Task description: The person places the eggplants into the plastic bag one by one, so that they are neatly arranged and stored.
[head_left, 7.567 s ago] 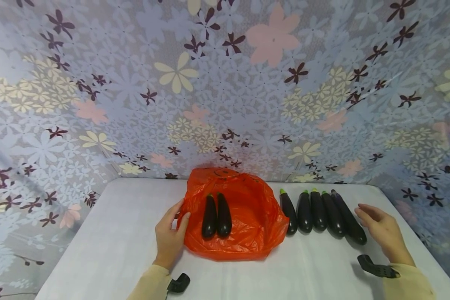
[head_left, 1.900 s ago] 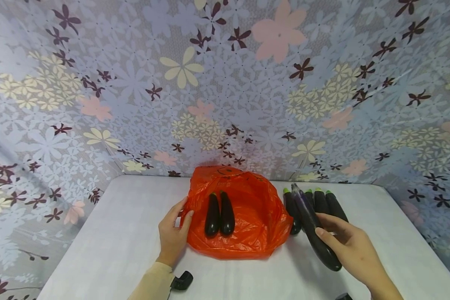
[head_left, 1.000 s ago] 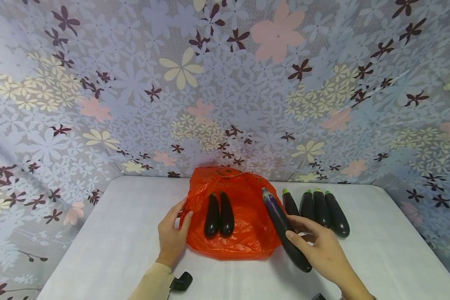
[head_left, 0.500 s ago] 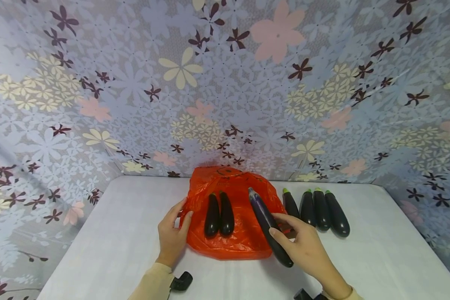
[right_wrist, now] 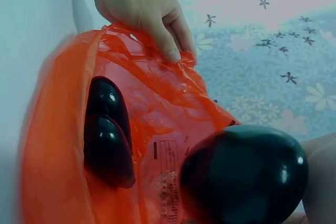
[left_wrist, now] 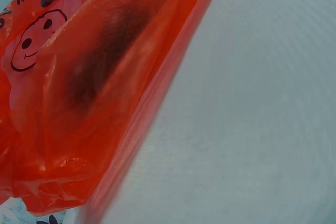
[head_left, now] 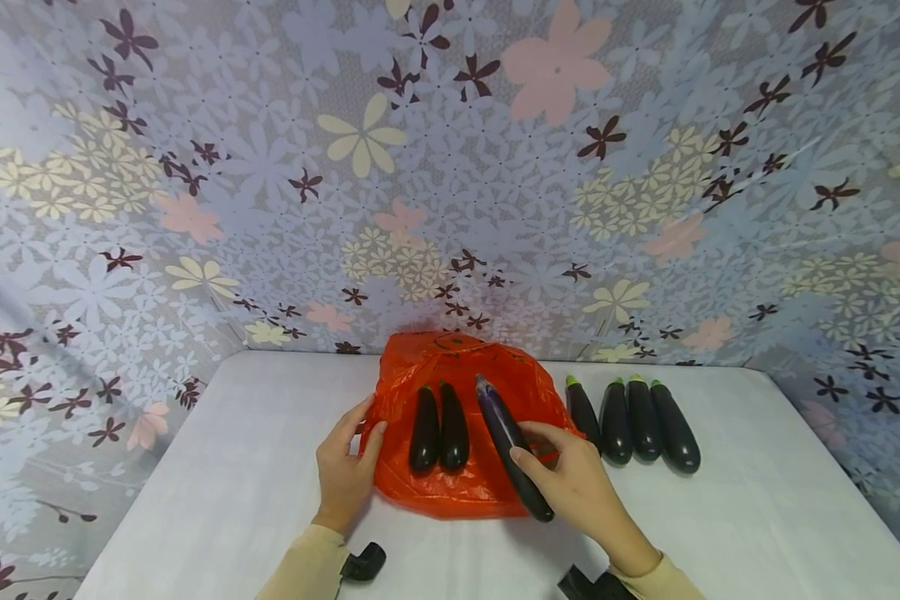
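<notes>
The eggplant [head_left: 501,429] that lay outermost in the row [head_left: 647,425] has gone from it, leaving four there; the right hand [head_left: 573,483] now grips it and has brought it leftward until it slants over the red bag [head_left: 487,487], near the pair [head_left: 424,437] inside

7 eggplants in all: 4 loose eggplants [head_left: 644,422] near the far edge of 1 white table [head_left: 780,475], toward its far right corner; 2 bagged eggplants [head_left: 424,435]; 1 held eggplant [head_left: 501,427]. 1 red bag [head_left: 487,493], mid far edge. 2 hands: 1 left hand [head_left: 344,475], 1 right hand [head_left: 572,483]. 2 wrist cameras [head_left: 364,562].
</notes>
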Motion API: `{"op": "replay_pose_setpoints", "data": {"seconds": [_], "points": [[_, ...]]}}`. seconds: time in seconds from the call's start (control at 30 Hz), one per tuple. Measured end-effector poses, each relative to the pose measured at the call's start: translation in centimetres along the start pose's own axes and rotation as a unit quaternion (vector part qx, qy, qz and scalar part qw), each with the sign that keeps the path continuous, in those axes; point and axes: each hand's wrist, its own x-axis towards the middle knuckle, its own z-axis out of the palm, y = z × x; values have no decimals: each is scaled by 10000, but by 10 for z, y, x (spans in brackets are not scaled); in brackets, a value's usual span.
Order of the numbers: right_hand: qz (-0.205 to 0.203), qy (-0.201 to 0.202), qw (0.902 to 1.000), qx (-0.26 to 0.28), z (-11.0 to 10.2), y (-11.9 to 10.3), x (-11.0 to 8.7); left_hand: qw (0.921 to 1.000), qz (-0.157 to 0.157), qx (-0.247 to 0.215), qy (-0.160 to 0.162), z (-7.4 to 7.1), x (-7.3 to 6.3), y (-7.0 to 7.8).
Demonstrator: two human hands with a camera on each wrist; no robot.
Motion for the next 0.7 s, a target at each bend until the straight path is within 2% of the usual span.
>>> {"op": "replay_pose_setpoints", "data": {"seconds": [0.3,0.7], "points": [[2,23,10000,-38,14,0,12,9999,-137,-8,-82,0,-2,-1],[-18,233,9997,-58,28,-1,25,10000,-21,6,-22,-1,-1,1]]}}
